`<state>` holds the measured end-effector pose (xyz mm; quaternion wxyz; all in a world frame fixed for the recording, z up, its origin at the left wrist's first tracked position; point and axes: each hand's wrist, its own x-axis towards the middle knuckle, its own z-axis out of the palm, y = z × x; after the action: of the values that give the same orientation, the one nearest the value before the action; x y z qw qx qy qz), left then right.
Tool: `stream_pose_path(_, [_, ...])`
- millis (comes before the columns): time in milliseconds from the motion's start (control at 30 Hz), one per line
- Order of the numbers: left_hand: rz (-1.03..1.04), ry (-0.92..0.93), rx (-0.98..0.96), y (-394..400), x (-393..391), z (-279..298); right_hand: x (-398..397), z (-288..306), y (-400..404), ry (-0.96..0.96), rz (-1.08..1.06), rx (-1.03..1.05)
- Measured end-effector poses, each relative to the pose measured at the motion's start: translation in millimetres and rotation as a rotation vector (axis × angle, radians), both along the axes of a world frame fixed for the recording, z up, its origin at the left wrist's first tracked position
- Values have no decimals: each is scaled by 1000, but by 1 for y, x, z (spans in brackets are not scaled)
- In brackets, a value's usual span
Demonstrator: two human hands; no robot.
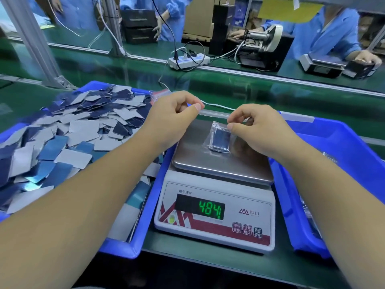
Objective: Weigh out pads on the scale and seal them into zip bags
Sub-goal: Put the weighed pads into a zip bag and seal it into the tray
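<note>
On the scale [220, 161], a zip bag [220, 138] holds pads [221, 140].

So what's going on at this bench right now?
A person is packing small pads. The right hand pinches a clear zip bag of pads that lies on the scale; the left hand is pinched near the bag's top, where the plastic is hard to see. Loose pads fill the blue bin on the left.
</note>
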<state>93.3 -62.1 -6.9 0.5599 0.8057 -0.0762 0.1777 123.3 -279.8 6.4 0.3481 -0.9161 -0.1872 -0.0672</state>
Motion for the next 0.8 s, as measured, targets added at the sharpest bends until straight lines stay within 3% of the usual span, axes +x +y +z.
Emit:
stream_pose_path(267, [0,-12,-6,1,-1,1,-2,1,1,-48,6,-62])
stream_pose_path(533, [-16,-5,9,0,-1,-1,-20,10,8,-38,263,-198])
stream_pose_path(667, [-19,11,7,0,0,-3,-19,9,6,-42,300,-345])
stream_pose_path(800, [18,18,32,7,4,-8,-18,6,9,-97,275,-316])
